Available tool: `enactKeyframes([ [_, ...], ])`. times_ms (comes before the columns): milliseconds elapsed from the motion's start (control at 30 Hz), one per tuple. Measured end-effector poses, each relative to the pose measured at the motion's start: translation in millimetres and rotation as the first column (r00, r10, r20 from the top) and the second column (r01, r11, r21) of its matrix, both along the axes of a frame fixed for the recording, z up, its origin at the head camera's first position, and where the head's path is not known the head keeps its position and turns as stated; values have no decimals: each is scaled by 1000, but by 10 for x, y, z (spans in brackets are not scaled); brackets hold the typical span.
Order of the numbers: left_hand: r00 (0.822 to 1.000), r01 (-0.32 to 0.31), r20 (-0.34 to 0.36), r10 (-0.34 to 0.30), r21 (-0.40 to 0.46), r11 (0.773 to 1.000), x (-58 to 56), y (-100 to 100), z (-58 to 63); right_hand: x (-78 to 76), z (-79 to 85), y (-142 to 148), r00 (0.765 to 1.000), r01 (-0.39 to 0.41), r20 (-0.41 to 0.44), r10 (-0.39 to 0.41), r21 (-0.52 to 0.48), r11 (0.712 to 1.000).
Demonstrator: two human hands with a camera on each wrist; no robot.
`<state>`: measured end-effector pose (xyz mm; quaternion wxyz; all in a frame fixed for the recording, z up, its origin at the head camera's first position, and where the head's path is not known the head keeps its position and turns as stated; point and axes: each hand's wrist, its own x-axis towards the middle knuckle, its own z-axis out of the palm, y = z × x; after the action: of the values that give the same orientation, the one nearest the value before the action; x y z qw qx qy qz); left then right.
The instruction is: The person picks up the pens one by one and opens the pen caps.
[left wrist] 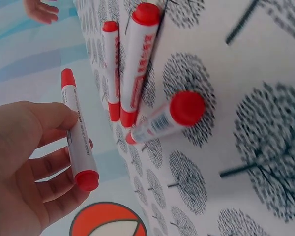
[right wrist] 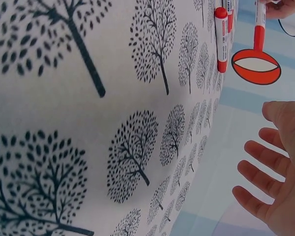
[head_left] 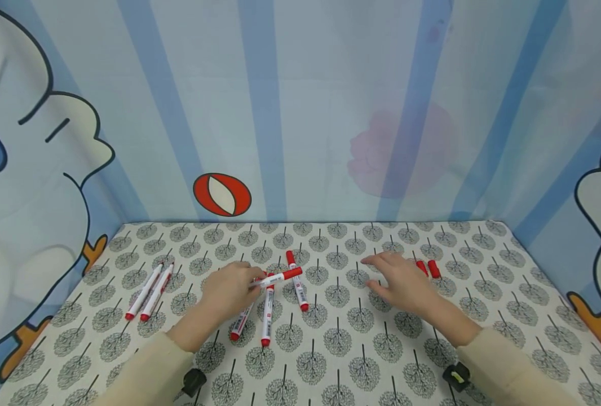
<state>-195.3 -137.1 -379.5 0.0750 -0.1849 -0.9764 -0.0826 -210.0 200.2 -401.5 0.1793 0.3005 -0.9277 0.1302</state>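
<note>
So, the person's left grip is clamped on a slim white cylindrical marker with red ends, thumb and fingers pinching the barrel, up above the bench with its white tree-print cloth. Head view loses one end behind the hand, but the left wrist view gets both red ends plus small print on the barrel. Three loose red-and-white markers lie near that hand, and a side-by-side pair of red-and-white markers sits further left; only the head view catches the pair. The right grip has its fingers apart, nothing in it, and the right wrist view shows all five digits. Head view alone has two short red cylinders beside it; can't tell if the hand hides more of them.
</note>
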Motion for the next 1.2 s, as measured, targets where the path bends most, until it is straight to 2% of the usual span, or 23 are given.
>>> enactKeyframes([
  [200,999,42,-12,-43,-17,999,2,116,27,20,-15,-83,999,-28,-36,28,2,1000],
  [400,993,95,-67,-98,-38,995,26,211,48,39,-6,-156,998,-51,-43,51,2,999],
  [667,970,194,-140,-197,-35,980,73,318,37,81,29,-264,996,-86,-8,86,4,996],
  [1200,961,252,-131,-243,54,966,118,447,67,161,55,-448,981,-192,-29,190,-63,979],
])
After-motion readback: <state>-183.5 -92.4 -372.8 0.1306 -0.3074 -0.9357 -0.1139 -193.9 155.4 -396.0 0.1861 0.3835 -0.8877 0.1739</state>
